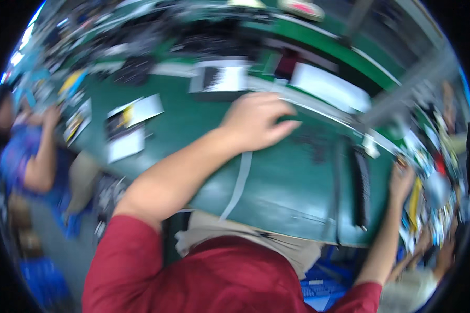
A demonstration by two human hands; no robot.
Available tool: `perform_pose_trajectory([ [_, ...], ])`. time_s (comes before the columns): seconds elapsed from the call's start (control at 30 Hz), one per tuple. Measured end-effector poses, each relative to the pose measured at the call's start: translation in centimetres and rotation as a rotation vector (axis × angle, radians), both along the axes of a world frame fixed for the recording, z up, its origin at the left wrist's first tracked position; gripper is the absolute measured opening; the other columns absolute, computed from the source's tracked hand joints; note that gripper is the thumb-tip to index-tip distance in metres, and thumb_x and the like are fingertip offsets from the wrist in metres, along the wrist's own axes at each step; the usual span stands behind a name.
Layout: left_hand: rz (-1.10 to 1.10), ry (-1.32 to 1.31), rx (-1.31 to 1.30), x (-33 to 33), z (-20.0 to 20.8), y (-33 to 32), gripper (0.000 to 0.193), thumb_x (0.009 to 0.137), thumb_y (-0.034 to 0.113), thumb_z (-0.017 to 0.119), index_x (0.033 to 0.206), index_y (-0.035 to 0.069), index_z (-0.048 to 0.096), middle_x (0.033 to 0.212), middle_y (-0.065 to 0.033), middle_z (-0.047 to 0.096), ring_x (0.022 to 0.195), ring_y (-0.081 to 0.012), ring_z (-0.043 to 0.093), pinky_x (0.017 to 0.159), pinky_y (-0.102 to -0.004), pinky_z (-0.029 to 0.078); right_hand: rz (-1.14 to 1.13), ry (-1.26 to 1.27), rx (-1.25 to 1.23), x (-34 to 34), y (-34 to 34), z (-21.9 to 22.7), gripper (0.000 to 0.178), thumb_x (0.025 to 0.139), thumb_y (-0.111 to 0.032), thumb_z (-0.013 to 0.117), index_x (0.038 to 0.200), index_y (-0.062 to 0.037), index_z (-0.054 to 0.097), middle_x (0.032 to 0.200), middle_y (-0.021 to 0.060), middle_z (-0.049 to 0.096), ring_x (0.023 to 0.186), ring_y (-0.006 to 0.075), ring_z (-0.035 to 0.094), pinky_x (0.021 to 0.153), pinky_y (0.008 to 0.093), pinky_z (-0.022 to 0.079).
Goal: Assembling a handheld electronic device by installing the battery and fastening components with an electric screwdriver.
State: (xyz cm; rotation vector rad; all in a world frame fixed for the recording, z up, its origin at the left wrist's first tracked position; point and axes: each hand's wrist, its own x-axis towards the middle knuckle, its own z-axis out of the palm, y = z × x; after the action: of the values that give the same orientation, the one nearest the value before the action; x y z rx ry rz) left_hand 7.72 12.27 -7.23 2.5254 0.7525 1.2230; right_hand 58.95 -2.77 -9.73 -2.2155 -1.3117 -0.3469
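My left hand (258,120) hovers over the green table (282,182), its fingers bent and the thumb held apart, with nothing visible between them. Below its wrist a pale flat strip (240,182) runs down to the table's near edge. Out at the right edge of the table is my right hand (401,180). Its fingers look closed around a small brownish thing (400,160), too blurred to name. Left of that hand lie a long black ribbed strip (361,188) and a thinner dark strip (337,193). Small dark pieces (317,146) are scattered between the hands.
A box with a white top (222,78) stands beyond my left hand, and a long white box (329,86) is farther right. White and yellow printed cards (133,117) lie at left. A grey post (402,88) rises at right. A co-worker (31,146) sits at far left.
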Motion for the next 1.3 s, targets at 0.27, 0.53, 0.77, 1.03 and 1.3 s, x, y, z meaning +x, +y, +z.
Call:
perform_pose_trajectory([
  [0.27,0.108,0.004,0.027,-0.9,3.4,-1.1,0.042,0.088,0.035,0.076,0.113,0.002,0.071,0.107,-0.0166,0.069,0.105,-0.0369,0.066,0.091,-0.0457,0.053,0.080,-0.322,0.110,12.0,-0.2,-5.3,0.051,0.099,-0.040,0.071,0.118,0.0051,0.061,0.124,0.0260,0.062,0.126,0.0427,0.054,0.110,0.0478,0.041],
  [0.53,0.376,0.568,-0.314,-23.4,9.6,0.9,0.081,0.083,0.033,0.086,0.148,0.000,0.052,0.145,-0.0168,0.058,0.134,-0.0281,0.056,0.114,-0.0402,0.043,0.089,-0.325,0.187,12.9,-0.4,-5.5,0.053,0.099,-0.039,0.072,0.127,0.0047,0.061,0.122,0.0225,0.065,0.118,0.0400,0.059,0.102,0.0445,0.046],
  [0.77,0.477,0.825,-0.809,-30.9,6.8,0.6,0.121,0.064,0.053,0.094,0.158,0.001,0.037,0.150,-0.0221,0.046,0.143,-0.0351,0.047,0.121,-0.0405,0.037,0.085,-0.426,0.194,12.2,-0.6,-6.1,0.048,0.098,-0.034,0.073,0.126,0.0029,0.060,0.127,0.0205,0.065,0.127,0.0379,0.056,0.109,0.0444,0.043],
  [1.03,0.652,0.875,-0.766,-30.4,5.9,-0.1,0.103,0.061,0.054,0.095,0.137,0.000,0.053,0.128,-0.0185,0.057,0.120,-0.0294,0.057,0.106,-0.0374,0.046,0.024,-0.356,0.182,10.4,-0.5,-5.4,0.043,0.097,-0.036,0.074,0.120,-0.0016,0.064,0.131,0.0196,0.065,0.133,0.0362,0.054,0.110,0.0436,0.042],
  [1.3,0.563,0.700,-0.662,-29.6,4.9,-1.5,0.091,0.067,0.043,0.091,0.134,-0.001,0.049,0.128,-0.0254,0.062,0.125,-0.0367,0.060,0.108,-0.0413,0.047,0.045,-0.378,0.184,8.0,-0.4,-3.2,0.041,0.096,-0.038,0.074,0.117,-0.0042,0.065,0.127,0.0170,0.066,0.127,0.0364,0.058,0.107,0.0439,0.045],
])
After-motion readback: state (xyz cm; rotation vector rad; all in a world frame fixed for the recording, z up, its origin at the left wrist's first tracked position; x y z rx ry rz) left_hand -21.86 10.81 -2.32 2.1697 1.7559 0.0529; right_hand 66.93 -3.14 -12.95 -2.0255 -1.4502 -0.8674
